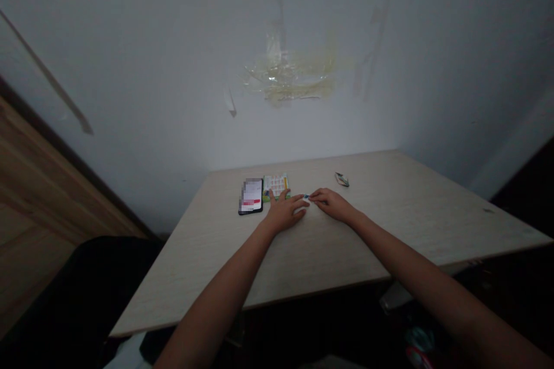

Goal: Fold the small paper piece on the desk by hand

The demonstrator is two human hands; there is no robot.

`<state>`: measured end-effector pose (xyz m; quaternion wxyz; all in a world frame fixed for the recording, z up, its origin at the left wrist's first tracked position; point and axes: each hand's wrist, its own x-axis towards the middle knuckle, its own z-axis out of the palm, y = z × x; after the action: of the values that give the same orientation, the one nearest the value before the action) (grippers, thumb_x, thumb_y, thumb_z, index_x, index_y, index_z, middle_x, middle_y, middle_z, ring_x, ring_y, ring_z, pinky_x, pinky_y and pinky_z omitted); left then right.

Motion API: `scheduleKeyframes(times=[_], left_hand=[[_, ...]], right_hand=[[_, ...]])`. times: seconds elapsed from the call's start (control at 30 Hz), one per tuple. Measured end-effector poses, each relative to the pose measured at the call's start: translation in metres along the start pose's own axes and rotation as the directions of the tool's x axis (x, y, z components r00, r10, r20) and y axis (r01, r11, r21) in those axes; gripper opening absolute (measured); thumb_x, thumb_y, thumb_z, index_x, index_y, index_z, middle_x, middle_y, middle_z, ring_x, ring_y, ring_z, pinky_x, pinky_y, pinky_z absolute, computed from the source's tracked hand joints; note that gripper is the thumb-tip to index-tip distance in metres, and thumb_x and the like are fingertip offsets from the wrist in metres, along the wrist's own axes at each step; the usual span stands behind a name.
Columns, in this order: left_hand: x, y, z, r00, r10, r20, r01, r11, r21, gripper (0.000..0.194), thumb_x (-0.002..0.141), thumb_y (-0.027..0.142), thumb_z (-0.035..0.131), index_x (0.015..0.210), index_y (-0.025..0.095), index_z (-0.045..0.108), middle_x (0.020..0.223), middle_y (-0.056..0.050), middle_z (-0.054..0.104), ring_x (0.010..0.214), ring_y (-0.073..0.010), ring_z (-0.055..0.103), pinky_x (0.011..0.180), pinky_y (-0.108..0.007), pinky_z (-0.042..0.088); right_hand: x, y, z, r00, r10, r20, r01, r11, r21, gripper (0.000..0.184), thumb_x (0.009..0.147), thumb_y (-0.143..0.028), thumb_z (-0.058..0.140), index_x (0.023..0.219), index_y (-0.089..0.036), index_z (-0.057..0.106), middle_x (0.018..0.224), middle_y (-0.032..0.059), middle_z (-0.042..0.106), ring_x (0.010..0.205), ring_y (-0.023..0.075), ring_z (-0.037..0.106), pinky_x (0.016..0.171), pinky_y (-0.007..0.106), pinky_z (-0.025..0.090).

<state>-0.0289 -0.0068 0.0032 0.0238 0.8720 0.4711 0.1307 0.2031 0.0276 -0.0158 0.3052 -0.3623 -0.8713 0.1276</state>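
Observation:
My left hand (284, 211) lies with fingers spread on the table, two of its fingers reaching over the lower edge of a printed white-and-green card or booklet (276, 183). Its other fingertips come up against a small blue-and-white piece (306, 196), too small to name. From the other side, my right hand (329, 204) pinches that piece between closed fingertips. A phone (251, 196) with a lit, partly blurred screen is lying just left of the card.
The pale wooden table (208, 265) stands against a grey wall (173, 69) with peeling clear tape (298, 78). A small crumpled or folded item (341, 179) rests behind my right hand. A dark chair-like shape (95, 288) is at the left.

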Motion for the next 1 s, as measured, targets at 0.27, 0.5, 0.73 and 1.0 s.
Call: scheduleKeyframes(times=[0.27, 0.5, 0.73, 1.0], left_hand=[[-0.001, 0.008, -0.004, 0.993, 0.054, -0.102, -0.053, 0.999, 0.01, 0.026, 0.096, 0.045, 0.048, 0.114, 0.042, 0.067, 0.14, 0.007, 0.059, 0.141, -0.0332, 0.031, 0.105, -0.08, -0.011], [0.0, 0.011, -0.004, 0.992, 0.041, -0.117, -0.045, 0.998, -0.038, 0.028, 0.097, 0.037, 0.046, 0.114, 0.04, 0.069, 0.127, 0.006, 0.068, 0.14, -0.0275, 0.036, 0.107, -0.076, -0.017], [0.001, 0.009, -0.002, 0.995, -0.011, -0.103, 0.005, 0.999, -0.053, 0.03, 0.098, 0.039, 0.043, 0.118, 0.042, 0.066, 0.129, 0.008, 0.067, 0.139, -0.026, 0.037, 0.106, -0.075, -0.017], [0.001, 0.003, -0.005, 0.999, -0.032, -0.04, 0.03, 0.999, -0.044, 0.032, 0.099, 0.045, 0.04, 0.121, 0.046, 0.063, 0.139, 0.009, 0.06, 0.142, -0.0297, 0.032, 0.104, -0.079, -0.014]], right_hand=[[0.001, 0.002, 0.002, 1.0, 0.004, 0.006, -0.004, 1.0, 0.003, 0.028, 0.093, -0.021, 0.053, 0.11, -0.024, 0.074, 0.111, 0.0086, 0.069, 0.106, 0.0215, 0.062, 0.098, 0.039, 0.048], [0.002, -0.001, -0.001, 1.0, 0.001, 0.022, -0.001, 1.0, 0.001, 0.027, 0.092, -0.021, 0.054, 0.11, -0.025, 0.075, 0.111, 0.008, 0.07, 0.106, 0.0213, 0.063, 0.099, 0.039, 0.048], [0.001, -0.001, -0.001, 1.0, -0.004, 0.021, 0.004, 1.0, -0.019, 0.028, 0.092, -0.018, 0.053, 0.108, -0.025, 0.075, 0.111, 0.0077, 0.071, 0.106, 0.021, 0.063, 0.099, 0.039, 0.048], [0.001, 0.001, 0.0, 1.0, -0.006, 0.013, 0.006, 1.0, -0.019, 0.028, 0.091, -0.017, 0.054, 0.109, -0.022, 0.075, 0.112, 0.0094, 0.07, 0.106, 0.0212, 0.063, 0.099, 0.039, 0.048]])
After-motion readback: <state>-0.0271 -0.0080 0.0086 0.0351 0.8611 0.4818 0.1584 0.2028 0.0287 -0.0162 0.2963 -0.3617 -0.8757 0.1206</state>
